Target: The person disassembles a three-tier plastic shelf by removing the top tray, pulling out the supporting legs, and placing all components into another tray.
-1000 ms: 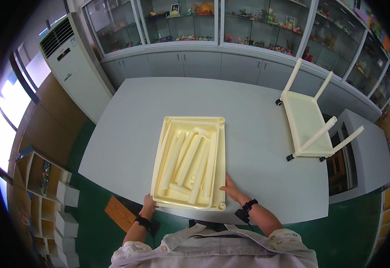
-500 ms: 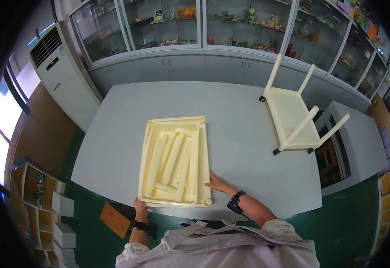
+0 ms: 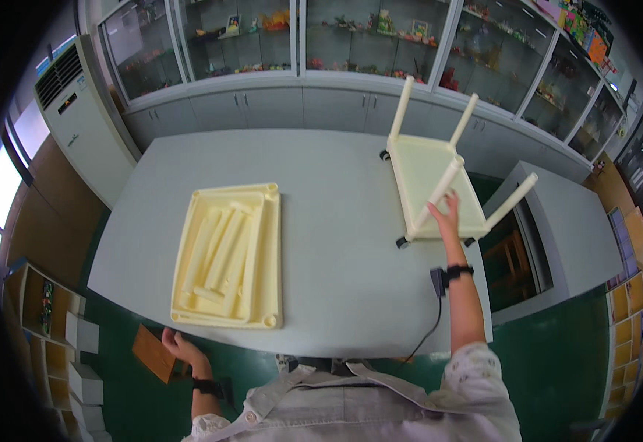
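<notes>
My right hand (image 3: pixel 446 214) reaches to a cream plastic trolley base (image 3: pixel 432 184) with upright posts and black castors, on the table's right side. Its thumb and fingers are apart beside the near-left post (image 3: pixel 445 179); the thumb overlaps the post, but firm contact cannot be made out. My left hand (image 3: pixel 179 346) is empty, its fingers loosely apart, below the near table edge. Just beyond it lies a pale yellow tray (image 3: pixel 275 250), with a smaller nested tray-like piece (image 3: pixel 259 243) and several loose tubes (image 3: pixel 222 254) inside.
The grey table (image 3: pixel 329 221) spans the middle. Behind it stand glass-fronted cabinets (image 3: pixel 369 44) with small figures. A tall air conditioner (image 3: pixel 86 125) is at the left, a brown stool (image 3: pixel 153 353) near my left hand, and a grey counter (image 3: pixel 579 221) at the right.
My right hand has left the tray's side and moved right and away to the trolley post. My left hand has let go of the tray's near corner. The whole view has shifted.
</notes>
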{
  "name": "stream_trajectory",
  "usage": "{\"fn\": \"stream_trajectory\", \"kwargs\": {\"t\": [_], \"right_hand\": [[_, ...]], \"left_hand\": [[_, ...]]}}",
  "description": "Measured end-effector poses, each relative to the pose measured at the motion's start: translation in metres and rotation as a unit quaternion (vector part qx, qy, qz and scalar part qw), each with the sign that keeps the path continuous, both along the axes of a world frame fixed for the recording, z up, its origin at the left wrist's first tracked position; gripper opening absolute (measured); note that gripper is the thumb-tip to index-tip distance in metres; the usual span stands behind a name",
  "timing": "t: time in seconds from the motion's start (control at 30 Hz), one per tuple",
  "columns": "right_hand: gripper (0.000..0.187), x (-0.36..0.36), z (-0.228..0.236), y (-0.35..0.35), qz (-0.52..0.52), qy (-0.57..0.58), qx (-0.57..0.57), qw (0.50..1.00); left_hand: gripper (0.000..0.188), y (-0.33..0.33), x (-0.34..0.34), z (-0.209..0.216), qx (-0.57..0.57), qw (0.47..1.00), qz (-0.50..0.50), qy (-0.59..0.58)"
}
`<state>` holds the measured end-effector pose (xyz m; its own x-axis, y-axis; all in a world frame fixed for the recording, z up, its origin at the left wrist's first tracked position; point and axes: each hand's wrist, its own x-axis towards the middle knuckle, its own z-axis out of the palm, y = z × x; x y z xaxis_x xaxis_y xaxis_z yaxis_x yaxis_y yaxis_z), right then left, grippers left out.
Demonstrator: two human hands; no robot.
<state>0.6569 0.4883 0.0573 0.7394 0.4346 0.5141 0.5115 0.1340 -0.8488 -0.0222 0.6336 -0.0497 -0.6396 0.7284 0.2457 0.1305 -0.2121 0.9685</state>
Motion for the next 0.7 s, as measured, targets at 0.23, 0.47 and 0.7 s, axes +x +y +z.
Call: {"fn": "stream_trajectory", "kwargs": {"t": [0.23,0.47,0.7], "right_hand": [[0.037,-0.027,-0.025,0.05,0.006,0.099,-0.123,0.987],[0.034,-0.148,-0.041,0.017,0.199,0.069,-0.164,0.964],[0.068,-0.241,-0.044,-0.022,0.367,-0.173,-0.419,0.812]], "left_hand": [[0.023,-0.034,0.117,0.079,0.05,0.956,-0.27,0.099],[0.027,-0.066,0.22,0.174,0.048,0.736,-0.628,0.248],[0.044,-0.089,0.263,0.221,0.094,0.741,-0.653,0.122]]}}
